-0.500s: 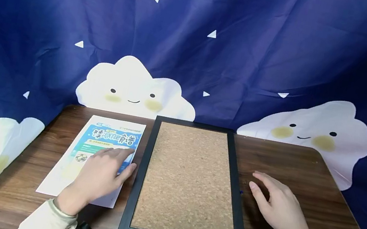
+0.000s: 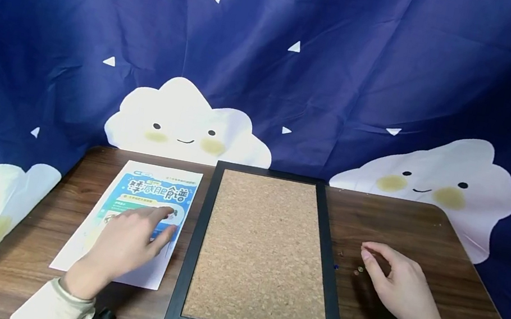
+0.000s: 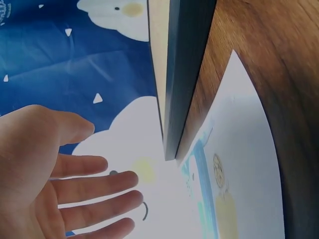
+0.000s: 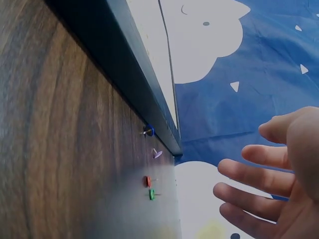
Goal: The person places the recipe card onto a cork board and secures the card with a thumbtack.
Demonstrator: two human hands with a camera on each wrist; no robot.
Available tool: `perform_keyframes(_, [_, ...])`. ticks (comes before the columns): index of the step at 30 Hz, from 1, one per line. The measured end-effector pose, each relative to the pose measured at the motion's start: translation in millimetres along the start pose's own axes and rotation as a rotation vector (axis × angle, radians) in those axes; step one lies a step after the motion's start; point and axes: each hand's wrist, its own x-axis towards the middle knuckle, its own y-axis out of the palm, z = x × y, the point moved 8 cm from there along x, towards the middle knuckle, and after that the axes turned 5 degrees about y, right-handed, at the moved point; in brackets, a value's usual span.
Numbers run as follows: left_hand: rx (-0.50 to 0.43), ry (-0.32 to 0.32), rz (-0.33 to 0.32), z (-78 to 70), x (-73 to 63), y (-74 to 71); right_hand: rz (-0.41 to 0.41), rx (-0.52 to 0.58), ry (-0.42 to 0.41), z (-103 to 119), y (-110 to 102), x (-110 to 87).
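Hands nearest! My left grip (image 2: 123, 241) floats, empty and relaxed, around the printed sheet (image 2: 155, 190) by the table's (image 2: 393, 223) left side; my right grip (image 2: 404, 288), loosely curved with fingers parted, holds nothing toward the right edge. I'd call it a poised moment between moves; lifting a pin would need a fine thumb-and-finger pinch! Close by, uncontained: green pin (image 4: 152, 194), red pin (image 4: 148, 181), purple pin (image 4: 157, 154), and blue pin (image 4: 151, 131) just beside the corkboard (image 2: 269, 253), which stretches to the far edge; I spot no container
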Motion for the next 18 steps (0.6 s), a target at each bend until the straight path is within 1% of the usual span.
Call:
perform_keyframes(5, [0.006, -0.003, 0.012, 3.9, -1.7, -0.6, -0.017, -0.004, 0.001, -7.8, -0.4, 0.8])
perform_keyframes(11, [0.016, -0.014, 0.038, 11.7, -4.7, -2.0, -0.042, 0.006, -0.027, -13.2, -2.5, 2.6])
perform_keyframes(15, [0.024, -0.023, 0.067, 17.5, -6.9, -2.1, -0.030, -0.004, -0.007, -20.3, -1.9, 3.3])
perform_keyframes(18, [0.019, -0.043, 0.085, 21.6, -8.4, -1.5, -0.013, -0.015, 0.018, -26.2, -1.0, 3.3])
